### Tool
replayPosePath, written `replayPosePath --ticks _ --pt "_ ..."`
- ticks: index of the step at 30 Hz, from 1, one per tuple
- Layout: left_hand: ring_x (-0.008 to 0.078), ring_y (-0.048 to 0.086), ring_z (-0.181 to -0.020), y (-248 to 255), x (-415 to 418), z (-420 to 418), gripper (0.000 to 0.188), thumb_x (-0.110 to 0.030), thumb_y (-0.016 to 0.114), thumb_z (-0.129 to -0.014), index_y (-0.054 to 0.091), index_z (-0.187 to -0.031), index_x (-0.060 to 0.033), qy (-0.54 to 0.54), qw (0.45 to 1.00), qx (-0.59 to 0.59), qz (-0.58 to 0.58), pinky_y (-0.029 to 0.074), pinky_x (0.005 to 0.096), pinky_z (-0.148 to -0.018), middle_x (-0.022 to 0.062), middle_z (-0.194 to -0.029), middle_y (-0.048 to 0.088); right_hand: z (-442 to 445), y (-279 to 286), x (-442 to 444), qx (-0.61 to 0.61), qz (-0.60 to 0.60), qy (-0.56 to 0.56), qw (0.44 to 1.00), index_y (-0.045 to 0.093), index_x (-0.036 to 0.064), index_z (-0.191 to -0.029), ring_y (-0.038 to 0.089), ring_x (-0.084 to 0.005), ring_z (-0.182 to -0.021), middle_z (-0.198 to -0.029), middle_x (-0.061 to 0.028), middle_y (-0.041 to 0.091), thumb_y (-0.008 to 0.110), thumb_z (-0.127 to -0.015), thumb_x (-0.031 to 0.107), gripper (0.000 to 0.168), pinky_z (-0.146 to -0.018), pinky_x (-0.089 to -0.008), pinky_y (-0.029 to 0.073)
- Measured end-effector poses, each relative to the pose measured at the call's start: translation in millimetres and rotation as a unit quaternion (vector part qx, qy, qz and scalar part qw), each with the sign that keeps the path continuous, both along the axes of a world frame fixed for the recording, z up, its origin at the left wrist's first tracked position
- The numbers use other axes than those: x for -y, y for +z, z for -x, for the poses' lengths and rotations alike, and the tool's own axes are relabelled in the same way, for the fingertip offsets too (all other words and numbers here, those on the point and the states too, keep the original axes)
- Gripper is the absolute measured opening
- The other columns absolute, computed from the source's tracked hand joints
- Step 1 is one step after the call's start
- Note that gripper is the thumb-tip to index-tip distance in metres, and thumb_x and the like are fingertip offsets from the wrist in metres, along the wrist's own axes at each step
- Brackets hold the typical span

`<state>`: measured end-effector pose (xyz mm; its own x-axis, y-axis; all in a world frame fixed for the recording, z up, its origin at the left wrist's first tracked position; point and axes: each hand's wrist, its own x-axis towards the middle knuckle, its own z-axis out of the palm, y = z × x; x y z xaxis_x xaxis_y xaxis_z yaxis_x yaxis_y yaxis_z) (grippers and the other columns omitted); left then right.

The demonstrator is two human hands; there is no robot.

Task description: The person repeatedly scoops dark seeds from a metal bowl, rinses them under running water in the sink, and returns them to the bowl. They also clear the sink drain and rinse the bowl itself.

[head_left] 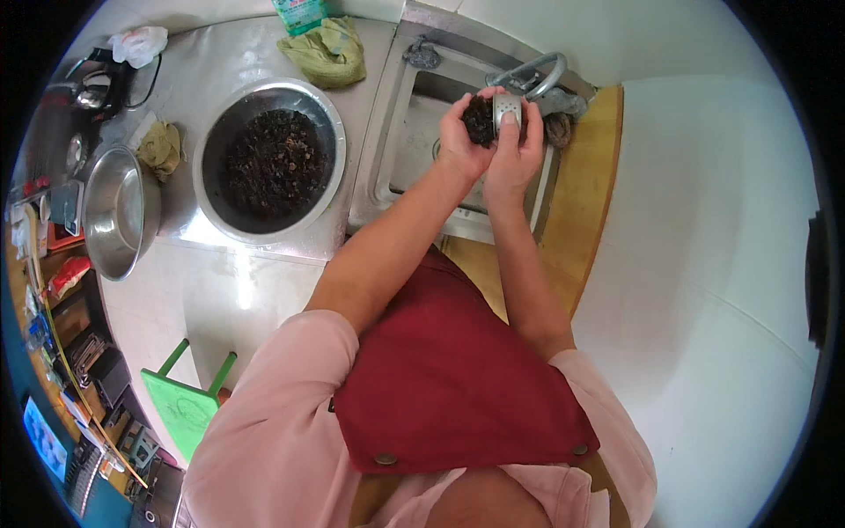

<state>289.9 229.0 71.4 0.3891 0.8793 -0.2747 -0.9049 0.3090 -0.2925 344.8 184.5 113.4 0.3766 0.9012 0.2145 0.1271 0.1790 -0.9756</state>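
Note:
Over the sink (422, 148), my left hand (464, 142) cups a dark, wet-looking clump (478, 122) of what may be leaves or fungus. Beside it, my right hand (513, 155) grips a small perforated metal strainer cup (507, 104), its thumb on the holed face. The two hands touch, and the cup lies against the clump. Whether the cup holds anything is hidden. On the steel counter to the left, a large metal bowl (338, 142) contains similar dark pieces mixed with lighter brown bits.
A curved faucet (551, 78) rises just beyond my hands, near a brown scrubber (558, 129). Steel wool (422, 55) lies at the sink's back left. A green cloth (327, 53), another metal bowl (117, 211) and a green stool (178, 406) are to the left.

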Motion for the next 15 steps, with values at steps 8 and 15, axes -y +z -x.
replayPosePath --ticks 8,15 --pt "0.0283 0.063 -0.111 -12 5 14 0.034 -0.026 0.047 -0.099 0.068 -0.103 0.0004 0.02 1.0 -0.008 0.01 0.047 0.0415 -0.106 0.013 -0.115 0.069 -5 0 -8 -0.404 0.01 0.004 0.915 0.051 -0.005 -0.133 0.058 -0.0298 -0.121 -0.13 -0.0171 0.06 0.046 -0.106 0.024 0.04 -0.106 -0.0456 0.047" --pt "0.0291 0.059 -0.123 -16 6 30 0.03 -0.022 0.047 -0.101 0.066 -0.106 0.001 -0.005 0.998 -0.02 0.055 0.049 0.0435 -0.106 0.0128 -0.122 0.067 -27 -6 -10 -0.554 0.043 0.013 0.831 0.053 -0.007 -0.128 0.053 -0.0427 -0.126 -0.132 -0.0228 0.058 0.042 -0.106 0.026 0.041 -0.111 -0.0564 0.043"
